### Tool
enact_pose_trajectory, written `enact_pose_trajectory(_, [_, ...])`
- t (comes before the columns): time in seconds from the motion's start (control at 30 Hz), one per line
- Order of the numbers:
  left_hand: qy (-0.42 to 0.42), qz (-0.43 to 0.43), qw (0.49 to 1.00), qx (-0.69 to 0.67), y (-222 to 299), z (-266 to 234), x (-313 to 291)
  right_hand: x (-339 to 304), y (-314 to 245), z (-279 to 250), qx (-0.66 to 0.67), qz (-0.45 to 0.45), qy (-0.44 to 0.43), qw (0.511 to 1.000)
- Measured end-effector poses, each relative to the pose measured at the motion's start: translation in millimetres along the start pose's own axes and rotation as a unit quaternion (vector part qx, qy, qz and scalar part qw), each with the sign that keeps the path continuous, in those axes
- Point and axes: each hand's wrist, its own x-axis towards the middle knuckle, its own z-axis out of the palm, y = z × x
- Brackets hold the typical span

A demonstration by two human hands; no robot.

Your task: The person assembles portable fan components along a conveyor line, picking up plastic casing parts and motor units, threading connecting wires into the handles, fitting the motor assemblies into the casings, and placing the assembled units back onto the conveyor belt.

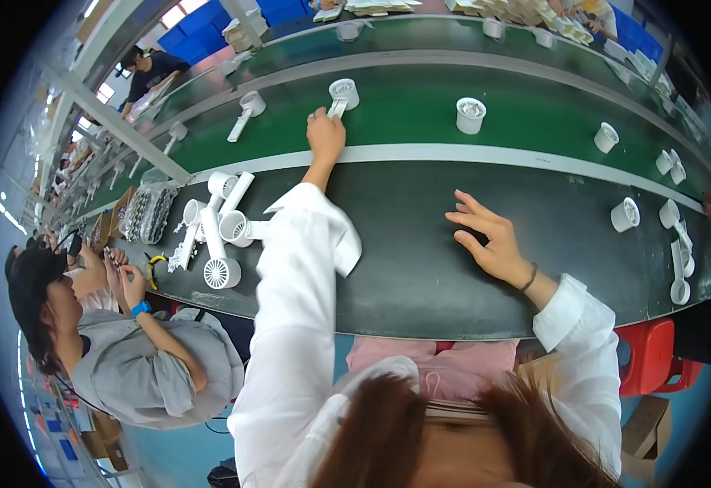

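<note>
My left hand (325,137) reaches over the white rail onto the green conveyor belt, its fingers closed on the handle of a white handheld fan (343,91). The fan's round head points away from me. Over the dark tabletop my right hand (486,237) hovers with fingers spread, holding nothing. A white round fan head (471,115) stands on the belt between and beyond my hands. Left of my left forearm lies a pile of white handheld fans (221,272), some with their grilles showing.
Several white fan parts (625,214) lie at the right end of the dark table (404,285). Left of the pile are bagged small parts (150,211) and yellow-handled pliers (155,270). A co-worker in grey (152,366) sits close on my left. A metal post (119,126) slants over the belt.
</note>
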Motion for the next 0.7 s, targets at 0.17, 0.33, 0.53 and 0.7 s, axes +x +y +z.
enact_pose_trajectory(0.17, [0.014,0.002,0.994,0.107,21,-25,9,32,22,-33,-0.121,0.095,0.100,0.983])
enact_pose_trajectory(0.33, [-0.305,0.075,0.888,0.336,67,-167,-33,100,86,-59,-0.195,0.219,0.216,0.931])
enact_pose_trajectory(0.53, [-0.393,-0.062,0.839,0.371,-14,-225,-68,164,104,-18,-0.267,0.234,0.181,0.917])
enact_pose_trajectory(0.7, [-0.497,-0.009,0.844,0.205,-18,-248,-79,174,131,-16,-0.245,0.158,0.237,0.927])
